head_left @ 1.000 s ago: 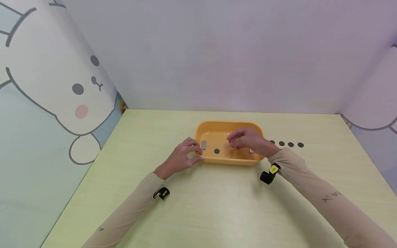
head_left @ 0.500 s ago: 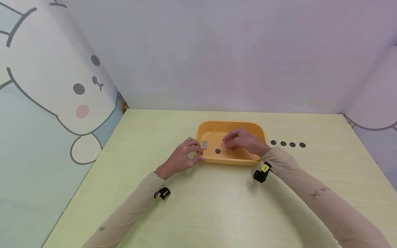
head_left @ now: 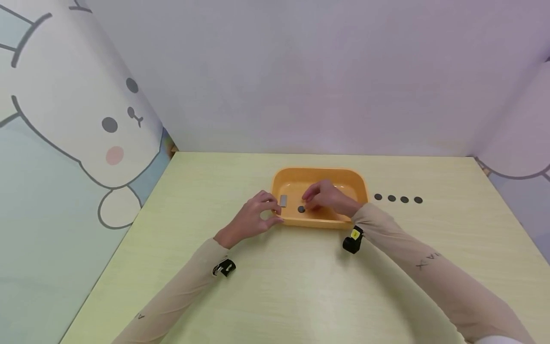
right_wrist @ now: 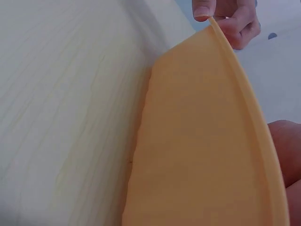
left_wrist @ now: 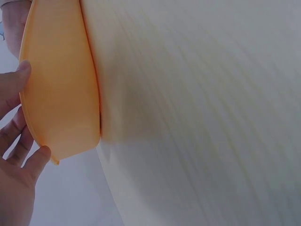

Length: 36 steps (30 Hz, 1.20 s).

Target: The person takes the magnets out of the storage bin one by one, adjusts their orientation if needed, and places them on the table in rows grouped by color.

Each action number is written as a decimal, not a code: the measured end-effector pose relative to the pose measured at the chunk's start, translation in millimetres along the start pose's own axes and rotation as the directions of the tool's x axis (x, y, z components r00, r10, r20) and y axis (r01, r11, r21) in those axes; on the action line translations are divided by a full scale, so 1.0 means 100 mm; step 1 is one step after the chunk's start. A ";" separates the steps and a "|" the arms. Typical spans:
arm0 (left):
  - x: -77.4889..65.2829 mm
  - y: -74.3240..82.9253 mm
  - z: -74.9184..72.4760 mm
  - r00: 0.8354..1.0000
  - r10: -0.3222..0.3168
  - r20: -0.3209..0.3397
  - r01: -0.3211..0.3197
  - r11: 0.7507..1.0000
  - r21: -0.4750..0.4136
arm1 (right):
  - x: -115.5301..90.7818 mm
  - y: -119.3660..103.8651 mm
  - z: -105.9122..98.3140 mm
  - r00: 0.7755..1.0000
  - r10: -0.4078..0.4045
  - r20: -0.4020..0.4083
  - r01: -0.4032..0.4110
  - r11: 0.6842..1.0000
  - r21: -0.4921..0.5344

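An orange plastic tray (head_left: 320,223) with a raised rim sits on the table. My left hand (head_left: 253,215) grips its near left corner, thumb at the front wall and fingers over the side; the left wrist view shows fingertips on the rim. My right hand (head_left: 328,198) reaches down inside the tray, thumb and index finger apart. Those fingertips are right at a small dark round disc (head_left: 301,209) on the tray floor. In the right wrist view the tray wall hides most of this hand. A small grey rectangular piece (head_left: 283,200) lies at the tray's left end.
Several more dark discs (head_left: 391,198) lie in a row on the pale wooden table (head_left: 301,286), right of the tray. A plain wall (head_left: 322,76) rises behind the table, and a cartoon-printed panel (head_left: 56,191) stands on the left.
My right hand has moved left inside the tray, from its middle right to the dark disc. The left hand has kept its grip on the corner.
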State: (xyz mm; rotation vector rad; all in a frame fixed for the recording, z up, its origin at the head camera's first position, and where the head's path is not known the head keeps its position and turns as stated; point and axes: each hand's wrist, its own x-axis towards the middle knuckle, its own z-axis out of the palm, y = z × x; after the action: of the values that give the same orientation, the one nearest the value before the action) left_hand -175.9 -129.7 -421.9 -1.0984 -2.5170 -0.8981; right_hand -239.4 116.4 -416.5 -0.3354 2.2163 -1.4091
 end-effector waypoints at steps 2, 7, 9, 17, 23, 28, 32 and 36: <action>0.00 0.00 0.00 1.000 0.002 0.000 -0.002 1.000 -0.001 | 0.02 0.00 0.03 1.000 0.000 -0.009 -0.001 1.000 -0.028; -0.01 -0.01 -0.01 1.000 0.001 0.001 -0.001 1.000 -0.004 | 0.05 -0.04 0.08 0.999 -0.013 -0.030 0.009 0.991 -0.132; -0.01 -0.01 -0.01 1.000 0.002 0.000 -0.002 1.000 -0.006 | 0.04 -0.06 0.10 0.999 -0.021 -0.032 0.015 0.987 -0.162; -0.01 -0.01 0.00 1.000 0.013 -0.004 -0.013 1.000 -0.007 | 0.06 -0.09 0.19 0.993 -0.113 -0.022 0.102 0.953 -0.284; -0.02 0.00 0.00 1.000 0.015 -0.004 -0.015 1.000 -0.011 | 0.08 -0.07 0.21 0.981 -0.193 0.017 0.186 0.919 -0.348; -0.02 0.00 0.00 1.000 0.015 -0.009 -0.015 1.000 -0.011 | 0.07 -0.07 0.22 0.979 -0.201 0.025 0.196 0.913 -0.356; -0.02 0.00 0.00 1.000 0.008 -0.008 -0.008 1.000 -0.016 | 0.08 -0.07 0.23 0.982 -0.184 0.038 0.184 0.911 -0.369; -0.02 0.00 0.01 1.000 0.005 -0.010 -0.006 1.000 -0.016 | 0.07 -0.08 0.24 0.986 -0.165 0.040 0.167 0.912 -0.375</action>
State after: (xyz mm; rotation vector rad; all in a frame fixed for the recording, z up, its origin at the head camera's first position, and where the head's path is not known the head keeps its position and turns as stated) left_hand -174.6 -130.7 -423.4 -1.1024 -2.5017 -0.9222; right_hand -233.3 90.9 -420.0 -0.6739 2.4978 -1.0462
